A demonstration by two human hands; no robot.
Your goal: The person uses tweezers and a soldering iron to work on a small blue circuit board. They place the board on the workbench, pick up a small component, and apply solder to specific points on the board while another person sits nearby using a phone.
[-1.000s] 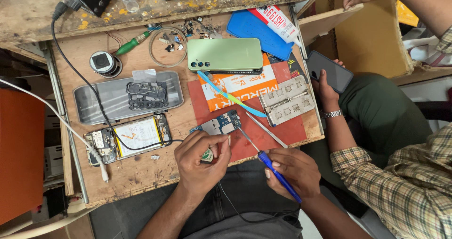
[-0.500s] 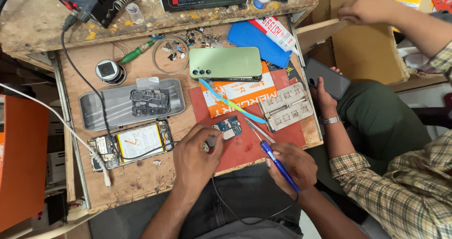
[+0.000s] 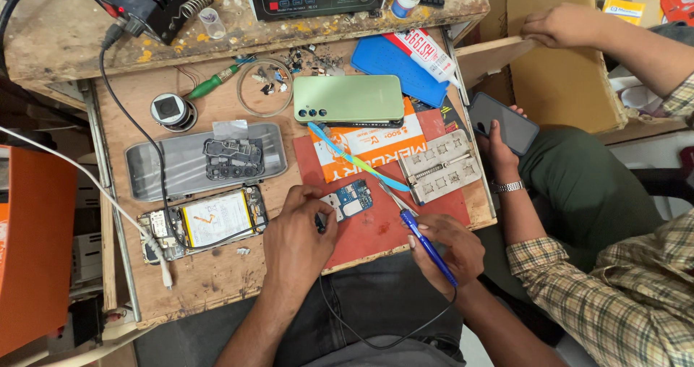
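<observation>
Circuit board (image 3: 353, 198), small and blue, lies on the red mat (image 3: 376, 226) at the worktop (image 3: 210, 280) middle. It is steadied at its seven o'clock corner by the left hand (image 3: 298, 228), whose fingers are pinched shut on a small dark part. A blue soldering iron (image 3: 423, 238) is gripped by the closed right hand (image 3: 442, 248), its tip just at the board's three o'clock. Soldering appears under way; a steady tip placement is called for next.

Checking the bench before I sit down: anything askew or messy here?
Yes. The opened phone with exposed battery lies tilted near the wooden board's front edge, and small loose parts are scattered beside the wire coil.
</observation>
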